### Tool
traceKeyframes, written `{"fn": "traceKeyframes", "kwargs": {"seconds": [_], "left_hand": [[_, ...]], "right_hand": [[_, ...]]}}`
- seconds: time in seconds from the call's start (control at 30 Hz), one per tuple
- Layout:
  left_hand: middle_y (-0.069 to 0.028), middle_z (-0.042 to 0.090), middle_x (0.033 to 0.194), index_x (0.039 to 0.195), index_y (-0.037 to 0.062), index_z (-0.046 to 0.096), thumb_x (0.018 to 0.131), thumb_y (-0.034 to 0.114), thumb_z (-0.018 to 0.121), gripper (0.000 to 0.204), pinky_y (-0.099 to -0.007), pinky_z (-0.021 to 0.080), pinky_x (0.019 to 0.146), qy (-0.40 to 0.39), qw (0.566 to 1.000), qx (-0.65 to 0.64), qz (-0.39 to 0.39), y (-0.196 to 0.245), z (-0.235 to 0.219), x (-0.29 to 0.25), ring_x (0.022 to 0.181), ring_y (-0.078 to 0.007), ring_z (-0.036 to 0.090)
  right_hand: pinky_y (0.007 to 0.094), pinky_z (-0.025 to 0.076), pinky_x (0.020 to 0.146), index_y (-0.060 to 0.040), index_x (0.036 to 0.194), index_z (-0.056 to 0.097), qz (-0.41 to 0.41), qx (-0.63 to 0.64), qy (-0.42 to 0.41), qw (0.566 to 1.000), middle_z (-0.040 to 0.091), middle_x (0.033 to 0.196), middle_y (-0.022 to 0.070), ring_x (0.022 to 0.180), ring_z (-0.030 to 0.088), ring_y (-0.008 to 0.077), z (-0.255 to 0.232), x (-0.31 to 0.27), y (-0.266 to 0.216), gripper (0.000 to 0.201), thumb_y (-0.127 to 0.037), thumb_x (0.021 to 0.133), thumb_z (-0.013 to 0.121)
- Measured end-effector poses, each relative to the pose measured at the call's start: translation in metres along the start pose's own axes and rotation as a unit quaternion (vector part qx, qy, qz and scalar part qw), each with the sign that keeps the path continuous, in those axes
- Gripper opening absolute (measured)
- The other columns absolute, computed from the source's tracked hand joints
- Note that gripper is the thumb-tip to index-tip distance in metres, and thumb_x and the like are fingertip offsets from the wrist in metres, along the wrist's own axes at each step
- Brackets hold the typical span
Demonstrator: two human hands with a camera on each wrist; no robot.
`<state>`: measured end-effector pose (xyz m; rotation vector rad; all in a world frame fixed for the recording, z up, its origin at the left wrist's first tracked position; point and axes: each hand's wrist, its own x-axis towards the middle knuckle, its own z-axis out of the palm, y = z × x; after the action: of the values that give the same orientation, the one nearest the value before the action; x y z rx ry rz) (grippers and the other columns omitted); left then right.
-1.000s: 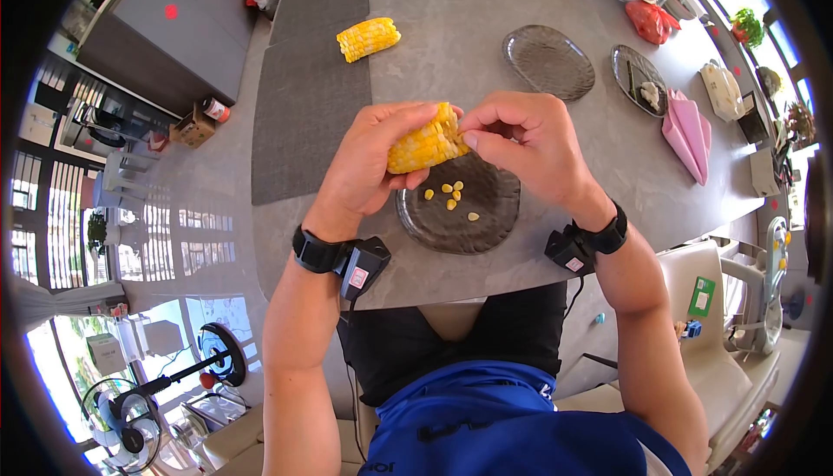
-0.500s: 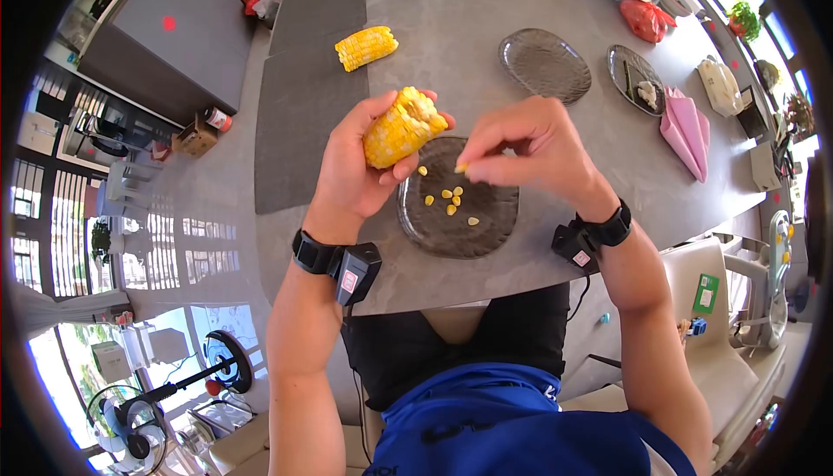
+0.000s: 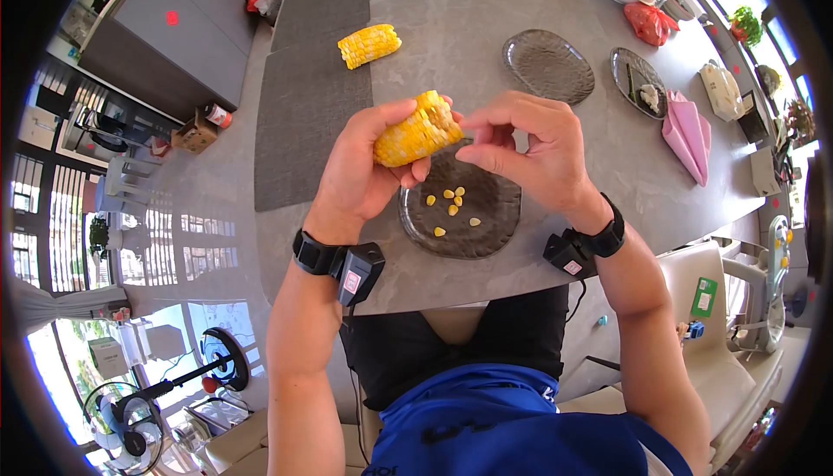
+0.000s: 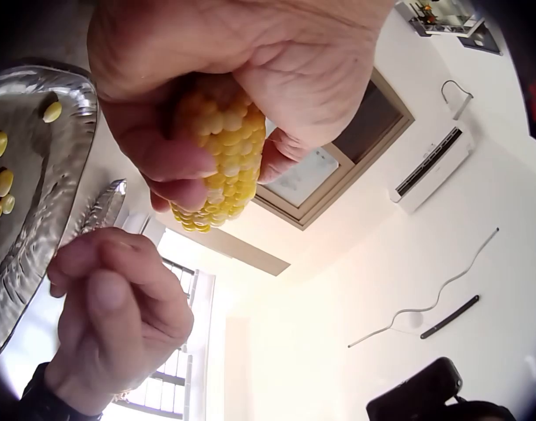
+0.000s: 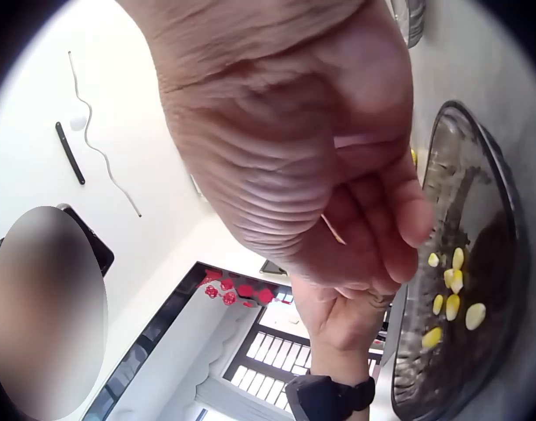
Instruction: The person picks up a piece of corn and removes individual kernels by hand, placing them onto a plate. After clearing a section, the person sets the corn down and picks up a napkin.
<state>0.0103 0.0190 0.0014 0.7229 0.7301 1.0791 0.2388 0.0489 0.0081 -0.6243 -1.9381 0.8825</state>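
My left hand (image 3: 354, 153) holds a short piece of yellow corn on the cob (image 3: 415, 136), tilted over the near plate. Its upper right part shows a patch with kernels gone. Beside that bare patch is my right hand (image 3: 548, 144), index fingertip close to the cob and thumb apart below, with nothing visible between them. Beneath both hands lies a dark glass plate (image 3: 495, 229) with several loose corn kernels (image 3: 453, 210) on it. In the left wrist view the fingers wrap round the cob (image 4: 228, 153).
A second corn piece (image 3: 369, 45) lies at the edge of a grey table runner (image 3: 304, 120). Farther right are another dark plate (image 3: 548, 64), a small plate with scraps (image 3: 629, 68), a pink cloth (image 3: 687, 137) and a red bag (image 3: 651, 23).
The right hand left the cob with a kernel in its fingertips, then came back beside it. One more kernel lies on the near plate. The left hand tilted the cob and turned it back.
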Motion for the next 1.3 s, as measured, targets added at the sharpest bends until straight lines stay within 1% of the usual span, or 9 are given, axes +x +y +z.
{"fn": "traceKeyframes", "kwargs": {"seconds": [0.1, 0.47, 0.5, 0.57, 0.8, 1.0, 1.1, 1.2, 1.3], "left_hand": [[-0.0127, 0.073, 0.097, 0.120, -0.0052, 0.069, 0.102, 0.033, 0.057, 0.044, -0.0248, 0.046, 0.047, -0.013, 1.000, 0.023, -0.004, -0.0031, -0.0032, 0.0008, 0.059, -0.0152, 0.061], [-0.0112, 0.070, 0.080, 0.108, -0.0062, 0.072, 0.101, 0.034, 0.061, 0.042, -0.0240, 0.044, 0.039, 0.009, 0.999, 0.047, -0.015, -0.0044, -0.0046, 0.0012, 0.052, -0.0160, 0.062], [-0.0111, 0.071, 0.083, 0.111, -0.0055, 0.071, 0.101, 0.035, 0.059, 0.044, -0.0240, 0.042, 0.040, 0.007, 0.998, 0.059, -0.017, -0.0046, -0.0051, 0.0009, 0.052, -0.0155, 0.060], [-0.0109, 0.071, 0.089, 0.117, -0.0042, 0.069, 0.102, 0.038, 0.055, 0.047, -0.0242, 0.038, 0.040, 0.003, 0.996, 0.081, -0.019, -0.0052, -0.0059, 0.0001, 0.052, -0.0146, 0.057], [-0.0113, 0.071, 0.087, 0.114, -0.0027, 0.068, 0.104, 0.037, 0.054, 0.043, -0.0249, 0.039, 0.040, 0.013, 0.998, 0.047, -0.031, -0.0051, -0.0059, 0.0008, 0.053, -0.0163, 0.059], [-0.0112, 0.071, 0.091, 0.120, -0.0033, 0.067, 0.105, 0.036, 0.052, 0.045, -0.0244, 0.041, 0.041, -0.002, 0.999, 0.035, -0.025, -0.0048, -0.0060, 0.0002, 0.053, -0.0160, 0.058], [-0.0122, 0.073, 0.098, 0.124, -0.0038, 0.066, 0.105, 0.036, 0.050, 0.047, -0.0248, 0.044, 0.047, -0.011, 0.999, 0.036, -0.012, -0.0040, -0.0039, 0.0007, 0.057, -0.0152, 0.059], [-0.0151, 0.073, 0.107, 0.127, -0.0037, 0.065, 0.106, 0.036, 0.049, 0.048, -0.0254, 0.047, 0.054, 0.016, 0.999, 0.031, 0.004, -0.0041, -0.0024, 0.0017, 0.061, -0.0145, 0.060], [-0.0195, 0.073, 0.115, 0.128, -0.0031, 0.064, 0.106, 0.035, 0.049, 0.047, -0.0255, 0.049, 0.058, 0.029, 1.000, 0.003, 0.004, -0.0029, -0.0041, 0.0038, 0.063, -0.0143, 0.060]], "right_hand": [[0.0269, 0.051, 0.063, -0.0034, 0.098, 0.077, -0.022, -0.019, -0.007, 1.000, 0.071, 0.083, 0.0045, 0.068, 0.063, 0.0103, 0.0004, 0.0019, 0.0026, 0.021, -0.008, 0.081, 0.088], [0.0267, 0.052, 0.066, 0.0010, 0.101, 0.077, 0.086, 0.071, -0.051, 0.992, 0.073, 0.087, 0.0079, 0.072, 0.067, 0.0114, -0.0030, 0.0016, 0.0034, 0.010, -0.003, 0.091, 0.077], [0.0264, 0.052, 0.065, 0.0015, 0.100, 0.077, 0.099, 0.076, -0.052, 0.991, 0.073, 0.086, 0.0079, 0.072, 0.067, 0.0115, -0.0024, 0.0018, 0.0022, 0.009, -0.002, 0.092, 0.075], [0.0260, 0.053, 0.066, 0.0026, 0.100, 0.075, 0.075, 0.074, -0.054, 0.993, 0.073, 0.087, 0.0079, 0.073, 0.067, 0.0114, -0.0002, 0.0010, 0.0065, 0.008, -0.003, 0.095, 0.073], [0.0257, 0.054, 0.068, 0.0039, 0.101, 0.073, 0.102, 0.117, -0.047, 0.987, 0.072, 0.088, 0.0068, 0.076, 0.067, 0.0101, 0.0012, 0.0006, 0.0061, 0.010, -0.005, 0.098, 0.071], [0.0236, 0.054, 0.070, 0.0040, 0.103, 0.073, 0.037, 0.080, -0.044, 0.995, 0.072, 0.090, 0.0046, 0.079, 0.066, 0.0085, -0.0004, 0.0004, 0.0086, 0.010, -0.005, 0.098, 0.071], [0.0227, 0.054, 0.070, 0.0023, 0.101, 0.074, 0.121, 0.157, -0.022, 0.980, 0.073, 0.089, 0.0046, 0.079, 0.067, 0.0088, 0.0003, -0.0019, 0.0055, 0.007, -0.002, 0.096, 0.072], [0.0233, 0.053, 0.068, 0.0003, 0.096, 0.075, 0.137, 0.179, -0.030, 0.974, 0.072, 0.085, 0.0032, 0.078, 0.066, 0.0080, -0.0040, -0.0014, -0.0003, 0.004, 0.000, 0.093, 0.072], [0.0260, 0.052, 0.065, -0.0004, 0.094, 0.075, 0.022, 0.107, -0.153, 0.982, 0.072, 0.081, 0.0043, 0.073, 0.067, 0.0106, -0.0062, 0.0016, 0.0077, 0.005, 0.001, 0.089, 0.074]]}}
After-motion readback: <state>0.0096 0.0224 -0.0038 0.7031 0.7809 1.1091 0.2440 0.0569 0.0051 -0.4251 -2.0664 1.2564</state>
